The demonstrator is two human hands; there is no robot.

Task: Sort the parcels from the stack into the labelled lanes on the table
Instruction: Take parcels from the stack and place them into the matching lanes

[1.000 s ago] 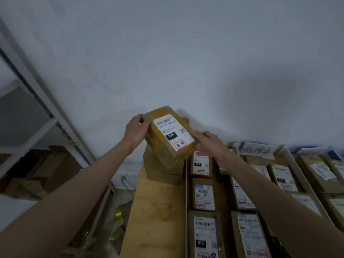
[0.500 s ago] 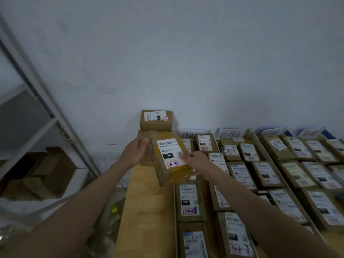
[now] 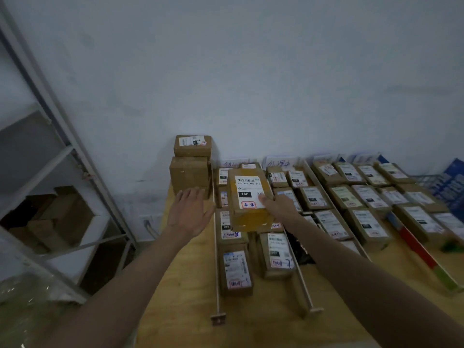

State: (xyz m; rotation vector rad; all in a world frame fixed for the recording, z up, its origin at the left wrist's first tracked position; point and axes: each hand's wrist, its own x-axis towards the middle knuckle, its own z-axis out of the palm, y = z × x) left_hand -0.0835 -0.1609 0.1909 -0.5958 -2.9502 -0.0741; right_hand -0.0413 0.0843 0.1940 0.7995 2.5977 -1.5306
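Note:
A yellow-taped cardboard parcel point(image 3: 247, 214) with a white label marked 15H and a red stamp hangs above the first lane. My right hand point(image 3: 277, 205) grips its right side, thumb on the label. My left hand point(image 3: 189, 213) is off the parcel, fingers spread, hovering to its left above the wooden table point(image 3: 180, 285). The stack point(image 3: 190, 169) of brown parcels stands at the table's back left corner against the wall. Several labelled parcels point(image 3: 236, 272) lie in rows inside the lanes, with paper lane labels point(image 3: 278, 162) propped at the wall.
Thin wooden rails point(image 3: 216, 259) divide the lanes across the table. A grey metal shelf point(image 3: 62, 156) with cardboard boxes stands at the left. Blue printed packs point(image 3: 449, 187) lie at the far right. A coloured strip point(image 3: 424, 252) runs along the right lanes.
My left hand has let go of the parcel and opened. My right hand has carried the parcel right, away from the stack and over the first lane. The view has tilted down.

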